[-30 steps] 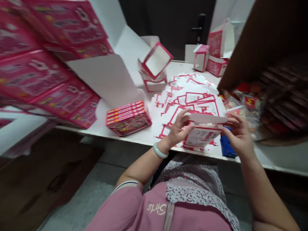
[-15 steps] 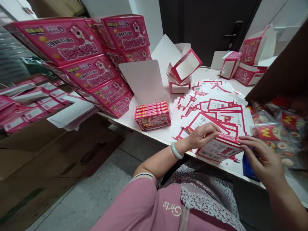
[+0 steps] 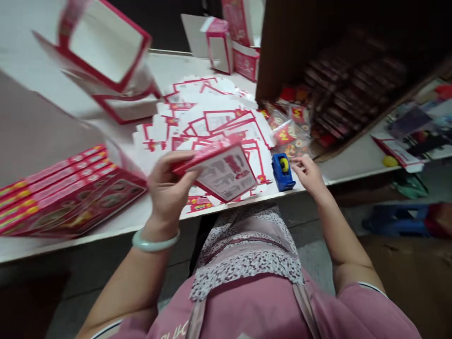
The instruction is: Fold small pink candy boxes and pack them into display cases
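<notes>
My left hand [image 3: 169,188] is closed around the left end of a small pink-and-white box [image 3: 226,172], thumb in front and fingers behind. The box is held tilted above the table's front edge, its printed white panel towards me. My right hand [image 3: 309,175] is at the right side of a blue tape dispenser [image 3: 282,174] with a yellow core. Its thumb and fingertips are drawn together there; whether tape is between them is too small to tell. Beneath and behind the held box lies a spread pile of flat printed cartons [image 3: 208,108].
An open display box filled with thin pink boxes [image 3: 81,188] stands at left. Behind it are open empty cartons [image 3: 109,52]. Clear packets [image 3: 287,134] lie beside a big brown cardboard box [image 3: 278,52] on the right. More pink cartons [image 3: 221,47] stand at the back.
My view has turned right. My right hand has left the box and moved right to the tape dispenser. My left hand keeps the box, now lifted and tilted.
</notes>
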A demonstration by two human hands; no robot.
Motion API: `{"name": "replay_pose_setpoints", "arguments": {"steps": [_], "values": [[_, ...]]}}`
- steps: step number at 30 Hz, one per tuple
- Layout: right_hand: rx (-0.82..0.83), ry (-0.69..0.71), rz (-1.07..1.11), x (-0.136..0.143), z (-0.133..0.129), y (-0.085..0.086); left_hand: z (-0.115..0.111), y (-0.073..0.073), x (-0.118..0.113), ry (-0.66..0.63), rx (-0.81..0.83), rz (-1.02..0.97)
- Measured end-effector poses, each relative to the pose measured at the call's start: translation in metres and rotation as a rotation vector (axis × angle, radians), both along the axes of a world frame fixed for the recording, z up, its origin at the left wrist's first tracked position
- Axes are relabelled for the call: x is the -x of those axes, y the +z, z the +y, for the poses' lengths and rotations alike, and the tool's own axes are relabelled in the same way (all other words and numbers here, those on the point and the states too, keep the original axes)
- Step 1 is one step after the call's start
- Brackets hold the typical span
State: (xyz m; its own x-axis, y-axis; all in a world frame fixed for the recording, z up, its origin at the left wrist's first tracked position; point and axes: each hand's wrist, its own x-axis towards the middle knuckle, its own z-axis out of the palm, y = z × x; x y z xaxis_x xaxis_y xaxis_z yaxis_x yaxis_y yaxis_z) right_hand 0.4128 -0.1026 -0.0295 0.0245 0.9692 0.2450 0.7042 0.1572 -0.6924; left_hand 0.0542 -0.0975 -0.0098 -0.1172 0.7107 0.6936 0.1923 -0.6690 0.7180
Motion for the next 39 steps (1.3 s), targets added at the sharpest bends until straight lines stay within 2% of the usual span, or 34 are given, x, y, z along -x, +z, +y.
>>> {"name": "replay_pose_setpoints", "arguments": {"steps": [2, 4, 7, 10, 14, 19, 22, 25, 28, 31, 33, 36, 39], "values": [[0.142, -0.132, -0.197, -0.02, -0.009, -0.012, 0.001, -0.005, -0.011, 0.081, -0.047, -0.072], [0.226, -0.175, -0.28, -0.027, -0.019, -0.025, 0.0, -0.011, -0.027, 0.044, -0.052, -0.008], [0.234, -0.209, -0.112, -0.029, -0.029, -0.045, -0.001, -0.016, -0.044, -0.02, -0.048, 0.125], [0.213, -0.234, 0.057, -0.03, -0.03, -0.06, 0.0, -0.018, -0.046, -0.012, -0.055, 0.183], [0.194, -0.247, 0.065, -0.029, -0.026, -0.068, 0.002, -0.019, -0.041, 0.001, -0.063, 0.214], [0.115, -0.292, 0.406, -0.016, -0.03, -0.078, 0.001, -0.019, -0.039, 0.0, -0.073, 0.218], [0.087, -0.354, 0.499, -0.008, -0.039, -0.086, 0.0, -0.018, -0.039, -0.03, -0.061, 0.201], [0.048, -0.386, 0.465, -0.005, -0.044, -0.091, -0.002, -0.017, -0.038, -0.039, -0.046, 0.194], [0.084, -0.401, 0.3, -0.007, -0.049, -0.092, -0.002, -0.016, -0.039, -0.031, -0.046, 0.199], [0.138, -0.393, 0.233, -0.009, -0.056, -0.082, -0.001, -0.017, -0.038, -0.042, -0.069, 0.208], [0.169, -0.32, 0.291, -0.001, -0.061, -0.064, 0.001, -0.016, -0.036, -0.042, -0.104, 0.246], [0.226, -0.067, 0.563, 0.029, -0.06, -0.022, 0.002, -0.008, -0.035, 0.001, -0.204, 0.376], [0.21, 0.201, 0.787, 0.072, -0.047, 0.022, -0.002, 0.009, -0.036, 0.047, -0.304, 0.583]]}}
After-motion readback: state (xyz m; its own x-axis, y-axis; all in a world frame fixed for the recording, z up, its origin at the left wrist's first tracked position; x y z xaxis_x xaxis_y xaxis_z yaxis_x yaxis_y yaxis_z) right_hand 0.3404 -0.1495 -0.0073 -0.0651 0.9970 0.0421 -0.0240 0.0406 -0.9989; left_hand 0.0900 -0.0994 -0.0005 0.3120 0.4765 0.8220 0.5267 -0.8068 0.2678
